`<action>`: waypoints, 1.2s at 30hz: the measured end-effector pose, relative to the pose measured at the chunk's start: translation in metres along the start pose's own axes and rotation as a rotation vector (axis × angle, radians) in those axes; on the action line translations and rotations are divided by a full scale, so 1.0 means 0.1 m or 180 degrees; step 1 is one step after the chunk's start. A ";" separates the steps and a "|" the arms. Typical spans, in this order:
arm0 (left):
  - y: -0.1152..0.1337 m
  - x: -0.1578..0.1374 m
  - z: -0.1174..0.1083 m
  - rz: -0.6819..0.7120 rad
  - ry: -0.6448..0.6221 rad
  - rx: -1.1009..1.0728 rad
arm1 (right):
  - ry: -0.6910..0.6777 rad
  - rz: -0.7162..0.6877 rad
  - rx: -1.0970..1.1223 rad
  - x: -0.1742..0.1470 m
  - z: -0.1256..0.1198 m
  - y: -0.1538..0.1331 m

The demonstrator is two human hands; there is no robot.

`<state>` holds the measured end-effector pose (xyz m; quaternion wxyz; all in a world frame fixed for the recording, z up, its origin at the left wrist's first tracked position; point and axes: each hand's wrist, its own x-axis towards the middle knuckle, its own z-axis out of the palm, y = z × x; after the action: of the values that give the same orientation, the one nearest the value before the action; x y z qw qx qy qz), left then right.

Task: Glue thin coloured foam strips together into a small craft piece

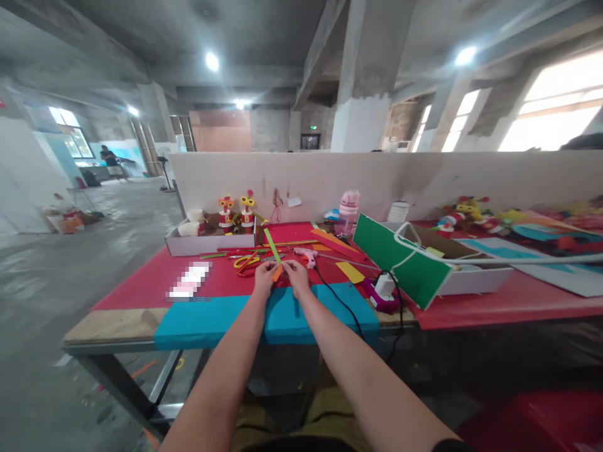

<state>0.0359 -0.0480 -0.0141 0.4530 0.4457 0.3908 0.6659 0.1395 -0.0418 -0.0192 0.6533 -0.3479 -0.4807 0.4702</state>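
Note:
My left hand (264,277) and my right hand (296,277) meet over the near side of the table, fingers pinched closed. Between them they hold a paper strip, with a long green part (272,245) slanting up and away and a short orange part (277,273) hanging at the fingertips. Whether the two parts are joined is hidden by the fingers. Just beyond my right hand lies a pink glue gun (306,255) with a black cord. Yellow-handled scissors (247,260) rest past my left hand, among thin red and orange strips.
A white box (211,245) at back left holds paper cups and two figures with yellow eyes. On the right stand a green-sided box (400,260) and a purple power strip (381,295). Blue sheeting (211,320) covers the front edge; a pink bottle (349,213) stands behind.

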 end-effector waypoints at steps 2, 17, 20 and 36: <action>-0.02 0.01 -0.01 0.0002 0.0041 0.0007 | -0.0013 -0.0005 -0.0009 -0.01 0.00 -0.01; -0.02 0.01 0.01 0.0121 0.0038 -0.0015 | 0.0230 -0.0072 -0.0123 0.01 0.01 0.03; 0.01 -0.01 0.03 0.0237 0.0055 0.0068 | 0.0419 0.0038 0.0185 0.02 0.01 0.04; 0.10 -0.08 0.05 0.0183 0.0231 0.0385 | 0.0280 0.0126 0.0226 0.05 0.00 0.08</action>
<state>0.0397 -0.0581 -0.0052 0.3915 0.4588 0.4336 0.6695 0.1377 -0.0349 -0.0250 0.6763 -0.3543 -0.4275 0.4841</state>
